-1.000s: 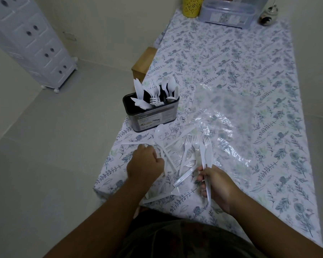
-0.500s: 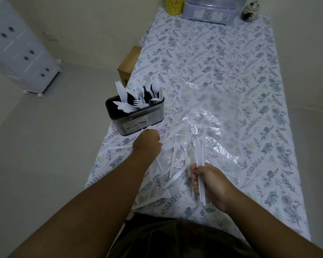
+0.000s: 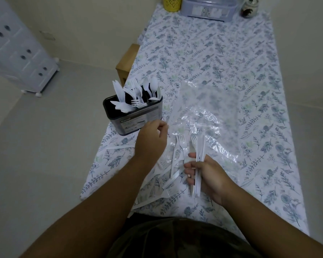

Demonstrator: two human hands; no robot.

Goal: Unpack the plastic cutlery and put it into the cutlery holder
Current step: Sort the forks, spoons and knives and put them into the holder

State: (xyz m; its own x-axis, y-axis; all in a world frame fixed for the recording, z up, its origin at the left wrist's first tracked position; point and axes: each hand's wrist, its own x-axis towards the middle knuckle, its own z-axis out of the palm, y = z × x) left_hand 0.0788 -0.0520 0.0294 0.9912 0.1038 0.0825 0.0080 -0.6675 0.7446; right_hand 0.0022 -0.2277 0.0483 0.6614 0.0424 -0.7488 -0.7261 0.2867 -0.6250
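White plastic cutlery (image 3: pixel 136 98) is standing in a dark cutlery holder (image 3: pixel 133 117) at the near-left edge of the table (image 3: pixel 222 53): knives, forks and spoons are poking up out of it, handles down. A pale label is showing on the holder's front face; its first word looks like a brand name beginning with "K", but the letters are too blurred to read for certain, and the smaller lines below it are illegible.

More loose cutlery (image 3: pixel 175 161) is lying on the floral tablecloth just in front of the person, partly on a crumpled clear plastic bag (image 3: pixel 209 116) that is spreading toward the table's middle.

The right hand (image 3: pixel 207 175) is gripping a small bundle of white pieces (image 3: pixel 199 159), fingers curled round their handles, with a fork's tines pointing away from the body. The left hand (image 3: pixel 152 140) is hovering just in front of the holder, near its label, fingers loosely curled; whether it is pinching anything I cannot tell.

At the table's far end a yellow container (image 3: pixel 172 3), a clear lidded box (image 3: pixel 209 8) bearing an unreadable label and a small round jar (image 3: pixel 249 9) are sitting in a row. A white drawer unit (image 3: pixel 17 51) on wheels is standing on the floor at left.
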